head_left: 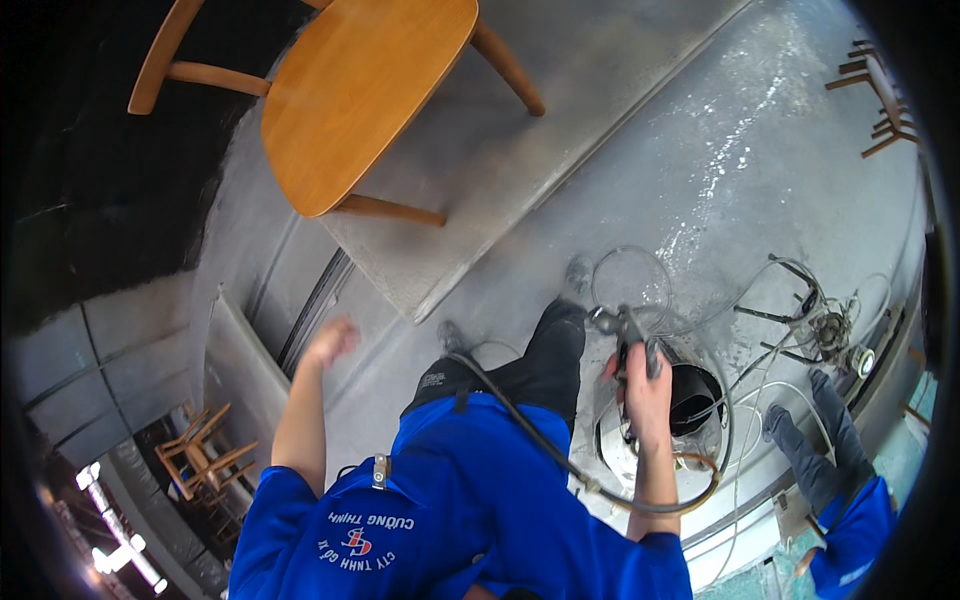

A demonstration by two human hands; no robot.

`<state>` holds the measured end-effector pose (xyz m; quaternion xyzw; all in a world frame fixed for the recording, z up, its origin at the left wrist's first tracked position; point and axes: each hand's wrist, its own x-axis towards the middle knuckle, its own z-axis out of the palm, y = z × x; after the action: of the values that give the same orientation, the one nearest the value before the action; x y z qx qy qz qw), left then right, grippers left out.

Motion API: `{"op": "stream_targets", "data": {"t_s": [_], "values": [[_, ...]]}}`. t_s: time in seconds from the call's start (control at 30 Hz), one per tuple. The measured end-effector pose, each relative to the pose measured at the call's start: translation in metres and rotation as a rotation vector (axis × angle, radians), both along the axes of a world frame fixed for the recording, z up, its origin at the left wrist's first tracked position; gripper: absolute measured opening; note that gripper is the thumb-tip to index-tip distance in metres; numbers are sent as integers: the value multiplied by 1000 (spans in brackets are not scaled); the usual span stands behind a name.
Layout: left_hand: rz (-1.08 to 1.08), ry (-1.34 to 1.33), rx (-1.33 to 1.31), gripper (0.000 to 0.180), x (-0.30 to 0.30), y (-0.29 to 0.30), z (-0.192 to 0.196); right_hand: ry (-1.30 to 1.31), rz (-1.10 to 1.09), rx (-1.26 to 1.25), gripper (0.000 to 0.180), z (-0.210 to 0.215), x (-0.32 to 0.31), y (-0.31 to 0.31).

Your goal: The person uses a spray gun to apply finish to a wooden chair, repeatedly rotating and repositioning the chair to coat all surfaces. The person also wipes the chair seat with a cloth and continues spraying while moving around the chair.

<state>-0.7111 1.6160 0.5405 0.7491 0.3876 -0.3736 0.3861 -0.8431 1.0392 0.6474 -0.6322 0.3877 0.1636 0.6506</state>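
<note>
Two bare hands are in view: the right hand is clamped around the grip of one spray gun, held just above one black bucket on the wet grey floor, while the left hand is raised free with fingers loosely spread, gripping nothing. One dark hose runs from the gun across the blue-shirted torso and loops under the right forearm. One wooden chair stands on a raised slab well apart; a second person's blue sleeve shows at lower right.
</note>
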Motion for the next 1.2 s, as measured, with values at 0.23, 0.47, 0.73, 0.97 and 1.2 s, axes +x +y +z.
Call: {"op": "stream_targets", "data": {"t_s": [0.23,0.47,0.73,0.97,1.2], "values": [[-123,144,37,55,-112,148,-92,-494,-130,-30,39,44,-111,169],[111,-115,-10,53,-148,255,-116,-305,-212,-195,26,64,-180,323],[35,10,-104,53,-153,258,-125,-664,56,-609,49,116,-203,393],[8,-196,-330,54,-147,220,-129,-338,-14,-585,41,99,-212,420],[122,45,-235,56,-192,279,-187,-835,-30,-474,57,137,-208,418]]}}
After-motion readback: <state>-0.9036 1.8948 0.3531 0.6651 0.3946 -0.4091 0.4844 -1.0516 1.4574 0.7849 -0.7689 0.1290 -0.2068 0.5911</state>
